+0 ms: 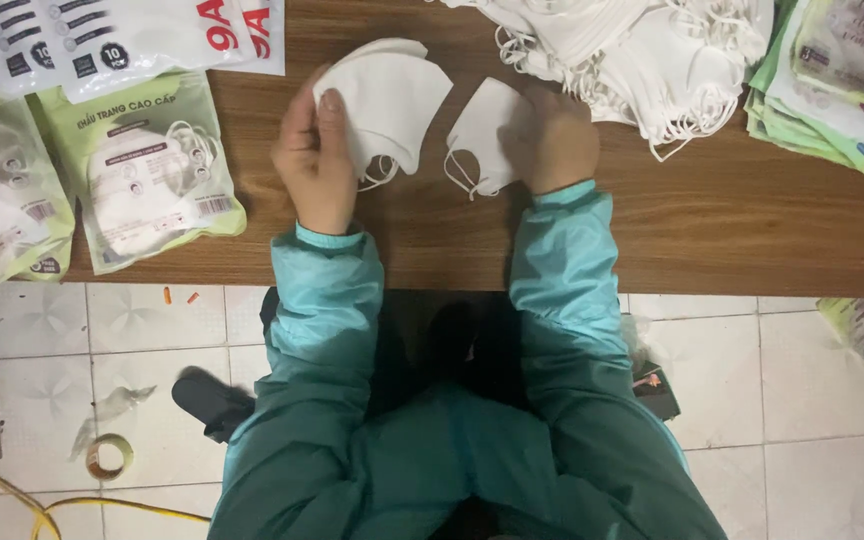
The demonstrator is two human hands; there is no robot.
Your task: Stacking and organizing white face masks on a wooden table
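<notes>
Nearest the camera, two teal jacket sleeves (332, 330) run up from the person's lap over a white tiled floor (772, 400), where a roll of tape (109, 456) lies at the lower left. Past the edge of the wooden table (712, 230), the left hand (314, 160) is curled around the lower edge of a small stack of white face masks (387, 100), thumb pressed against the front and fingers tucked behind, holding the stack slightly above the tabletop. Just beside it, the right hand (555, 140) closes on a single white mask (482, 135), whose ear loop hangs down toward the wood; the fingertips are hidden behind the fabric. To the left lie sealed green packets of masks (152, 175), with white packets (142, 35) above them. Farther back on the right, a loose heap of white masks (642, 50) with tangled loops sits beside a pile of flat green pouches (837, 90).
</notes>
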